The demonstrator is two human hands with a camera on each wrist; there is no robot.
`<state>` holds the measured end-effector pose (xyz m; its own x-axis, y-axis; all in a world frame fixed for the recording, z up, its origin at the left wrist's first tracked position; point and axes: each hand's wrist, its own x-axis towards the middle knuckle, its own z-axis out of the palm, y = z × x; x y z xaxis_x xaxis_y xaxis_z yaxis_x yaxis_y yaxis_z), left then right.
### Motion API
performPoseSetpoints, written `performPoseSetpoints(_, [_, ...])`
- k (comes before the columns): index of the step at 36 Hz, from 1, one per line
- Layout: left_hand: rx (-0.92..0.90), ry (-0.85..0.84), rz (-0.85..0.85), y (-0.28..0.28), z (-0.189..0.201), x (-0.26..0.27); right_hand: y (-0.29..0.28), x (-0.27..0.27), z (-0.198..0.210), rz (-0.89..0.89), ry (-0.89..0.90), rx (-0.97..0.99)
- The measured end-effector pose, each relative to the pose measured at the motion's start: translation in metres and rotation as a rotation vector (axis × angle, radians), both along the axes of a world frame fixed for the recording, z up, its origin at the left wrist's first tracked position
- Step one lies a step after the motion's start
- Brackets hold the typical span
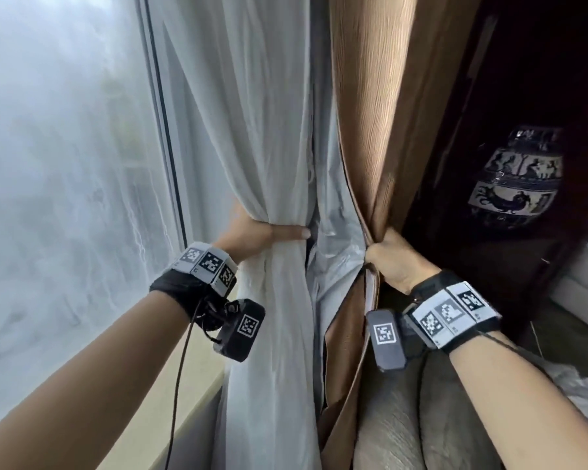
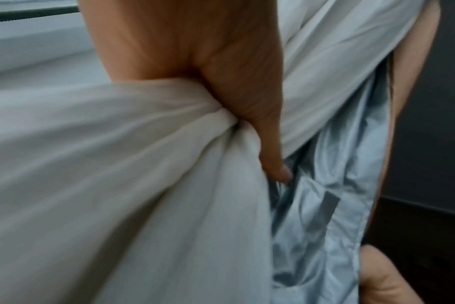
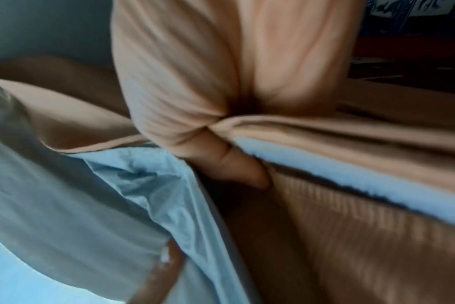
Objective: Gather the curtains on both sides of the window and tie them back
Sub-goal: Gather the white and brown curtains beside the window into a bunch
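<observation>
curtains, right of the window: head view, our left hand [image 1: 252, 232] wraps the white sheer [image 1: 269, 147], our right hand [image 1: 391, 262] pinches the brown drape [image 1: 370, 113]. left wrist view, thumb [image 2: 260, 123] sinks into bunched sheer. right wrist view, one finger [image 3: 237, 168] hooks the drape's edge. we judge: merge both bundles tightly before tying.

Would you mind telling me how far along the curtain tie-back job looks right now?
Done: the white curtain is bunched at the window's edge in the left hand. In hand: the right hand grips the brown curtain beside it. Left: no tie-back shows around either curtain, and the window's other side is out of view.
</observation>
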<state>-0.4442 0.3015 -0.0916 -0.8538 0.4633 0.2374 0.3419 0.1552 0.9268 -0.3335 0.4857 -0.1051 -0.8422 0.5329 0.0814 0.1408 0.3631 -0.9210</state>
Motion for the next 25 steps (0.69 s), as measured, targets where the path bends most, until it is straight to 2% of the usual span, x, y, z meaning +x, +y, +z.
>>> performPoseSetpoints(2, [0.008,-0.021,-0.173,-0.005,0.003,0.004,-0.007,0.005,0.006,0.022,0.008,0.008])
performPoseSetpoints(4, [0.009,-0.002,-0.24,-0.004,0.004,0.01,-0.016,0.005,0.008,0.049,-0.034,0.102])
performPoseSetpoints(8, [0.038,-0.013,-0.236,0.006,0.0,0.019,-0.035,-0.004,0.008,0.139,-0.153,0.218])
performPoseSetpoints(11, [0.073,0.002,-0.175,0.01,-0.003,0.02,-0.032,-0.006,0.007,0.266,-0.199,0.169])
performPoseSetpoints(15, [0.066,0.08,-0.151,0.014,-0.001,0.02,-0.023,-0.003,0.012,0.548,-0.115,0.05])
performPoseSetpoints(17, [0.042,0.124,-0.171,0.017,0.002,0.022,-0.026,-0.008,0.013,0.514,-0.016,0.097])
performPoseSetpoints(19, [0.005,0.18,-0.189,0.019,0.006,0.024,-0.032,-0.014,0.012,0.484,0.087,0.05])
performPoseSetpoints(22, [-0.157,0.257,-0.236,0.021,0.018,0.029,-0.038,-0.024,0.006,0.534,0.183,-0.038])
performPoseSetpoints(25, [-0.184,0.23,-0.32,0.024,0.02,0.029,-0.039,-0.027,0.003,0.549,0.249,-0.07])
